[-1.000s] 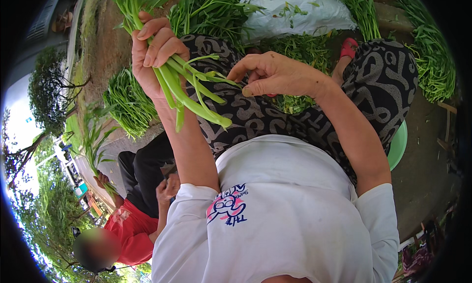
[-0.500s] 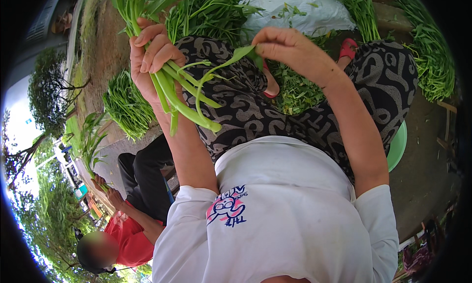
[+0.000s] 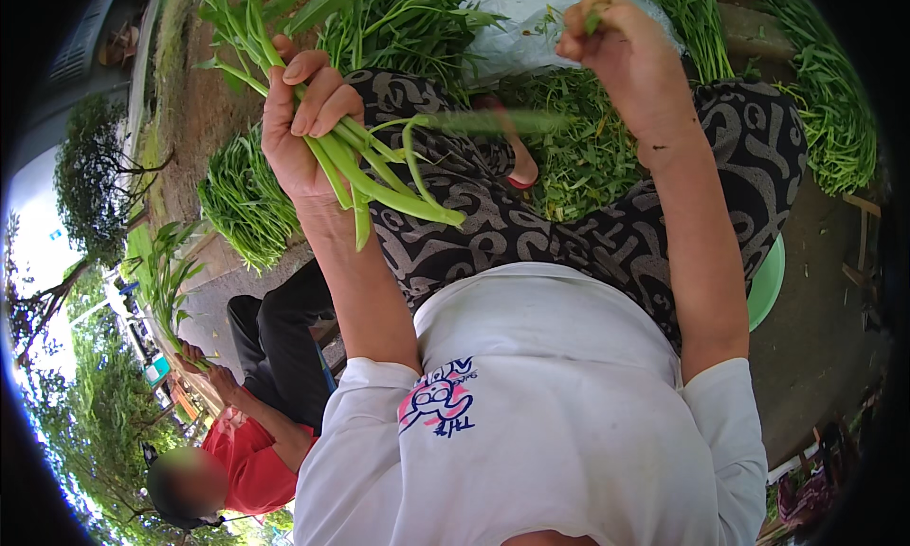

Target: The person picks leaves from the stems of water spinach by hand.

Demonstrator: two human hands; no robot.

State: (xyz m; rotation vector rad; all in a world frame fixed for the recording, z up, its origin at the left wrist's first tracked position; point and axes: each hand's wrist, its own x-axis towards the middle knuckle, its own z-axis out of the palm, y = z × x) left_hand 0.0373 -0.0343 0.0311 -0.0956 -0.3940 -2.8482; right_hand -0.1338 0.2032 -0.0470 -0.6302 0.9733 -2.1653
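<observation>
In the upper left, the left hand (image 3: 296,136) grips smooth, tubular green stems (image 3: 381,194); upper right, the curled right hand (image 3: 637,70) pinches a thin leaf scrap (image 3: 593,21).

The left hand (image 3: 315,119) grips leafy green stems (image 3: 396,201).

White shirt (image 3: 569,404): dark-blue lettering (image 3: 457,424) beside pink cartoon print (image 3: 434,394) | black trousers (image 3: 588,252): grey letter-like pattern (image 3: 749,157)

bunch (image 3: 374,188): tops cut off | green streak (image 3: 502,121), perhaps leaf: blurred | scrap (image 3: 593,21) in right hand (image 3: 637,53): too small to tell
</observation>
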